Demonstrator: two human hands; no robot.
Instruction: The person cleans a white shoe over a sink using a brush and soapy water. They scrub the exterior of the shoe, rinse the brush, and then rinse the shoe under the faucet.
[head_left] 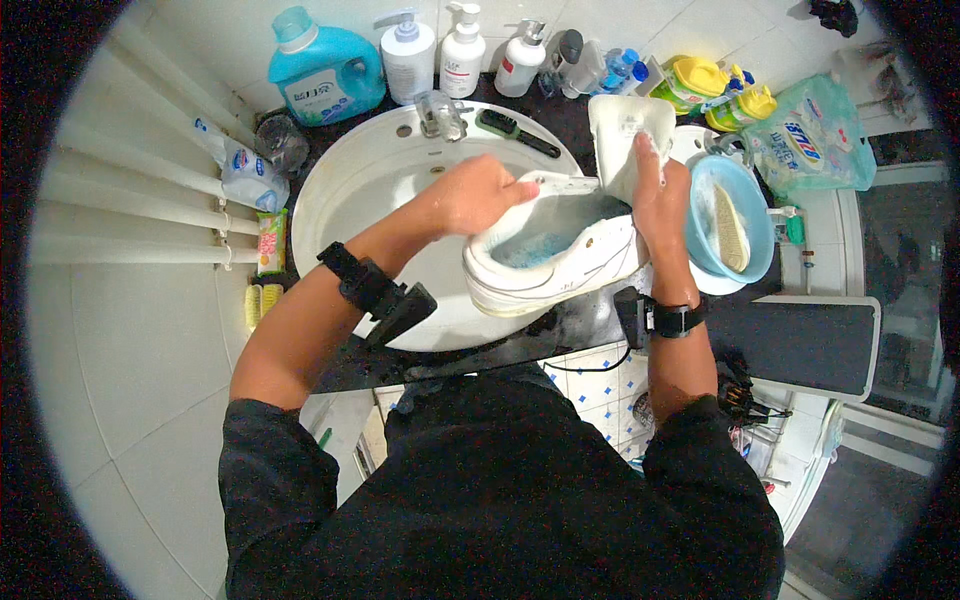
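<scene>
A wet-looking white shoe (pixel 560 285) is held over the front right of the white washbasin (pixel 345 180). My left hand (pixel 485 197) is closed on the edge of its opening, thumb on the rim. My right hand (pixel 660 195) grips the raised white tongue (pixel 618 140) and the far end of the shoe, with white foam on the fingers. The opening is spread wide. A bluish patch (pixel 540 248) shows on the inside bottom. The toe is mostly hidden by my right hand.
A dark-backed brush (pixel 515 132) lies behind the basin bowl, beside the faucet (pixel 440 115). At right, a light blue tub (pixel 765 235) holds foam and a pale, sole-shaped piece (pixel 730 228). A blue detergent jug (pixel 325 75) and pump bottles (pixel 408 60) line the wall.
</scene>
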